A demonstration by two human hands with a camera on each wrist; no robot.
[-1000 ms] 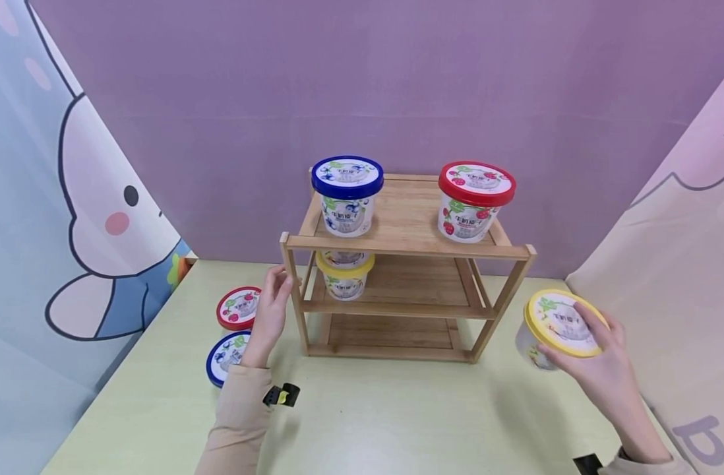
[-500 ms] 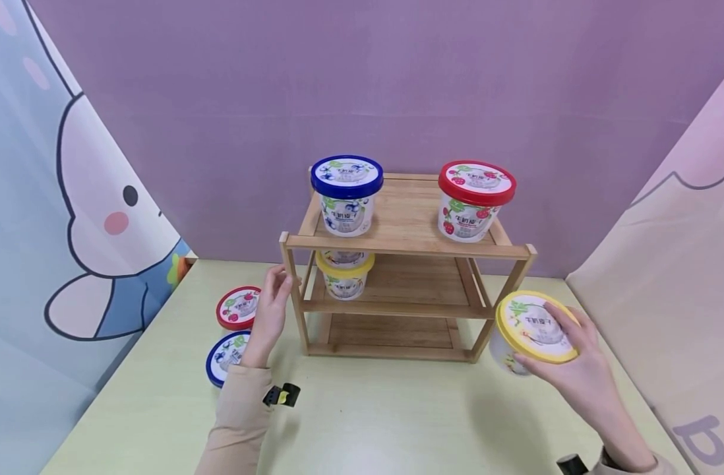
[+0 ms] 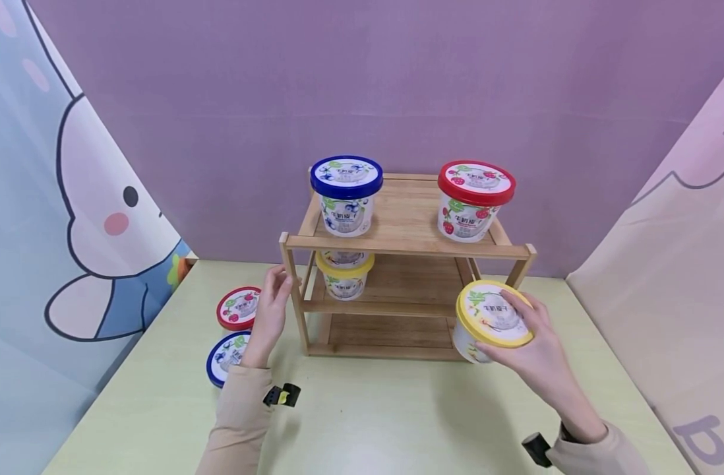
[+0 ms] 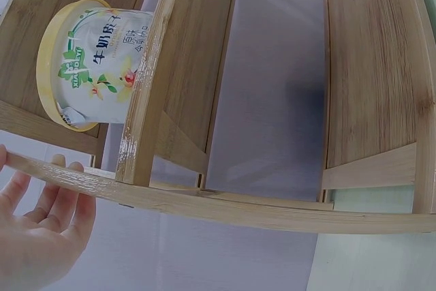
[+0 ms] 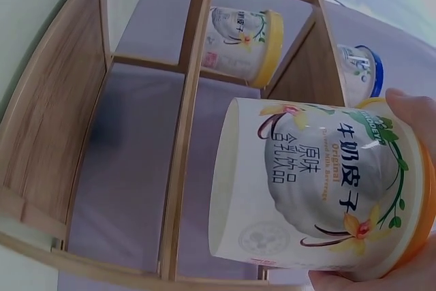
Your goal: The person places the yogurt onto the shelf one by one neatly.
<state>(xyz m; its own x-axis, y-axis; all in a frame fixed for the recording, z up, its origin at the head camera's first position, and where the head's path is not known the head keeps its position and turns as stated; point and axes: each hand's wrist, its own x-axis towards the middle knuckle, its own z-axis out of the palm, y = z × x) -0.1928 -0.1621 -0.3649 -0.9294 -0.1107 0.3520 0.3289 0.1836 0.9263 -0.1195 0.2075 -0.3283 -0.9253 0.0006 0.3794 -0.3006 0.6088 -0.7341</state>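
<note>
My right hand (image 3: 537, 346) grips a paper tub with a yellow lid (image 3: 495, 313) around its rim, thumb on the near side. It holds the tub above the table, in front of the rack's right side; in the right wrist view the printed tub (image 5: 306, 189) tilts across the lower levels. My left hand (image 3: 273, 307) holds the left front post of the three-level wooden rack (image 3: 409, 309), fingers curled behind the post (image 4: 102, 185). On the middle level at the left stands another yellow-lidded tub (image 3: 345, 280), its top partly hidden by the rail.
The top level carries a blue-lidded tub (image 3: 347, 198) at left and a red-lidded tub (image 3: 476, 201) at right. Left of the rack, a red-lidded tub (image 3: 237, 308) and a blue-lidded tub (image 3: 225, 356) stand on the table (image 3: 392, 422), partly behind my left arm. A purple curtain (image 3: 397, 86) hangs behind.
My right hand has carried the yellow-lidded tub leftward, from beside the rack to in front of its right post. The left hand and the other tubs have stayed put.
</note>
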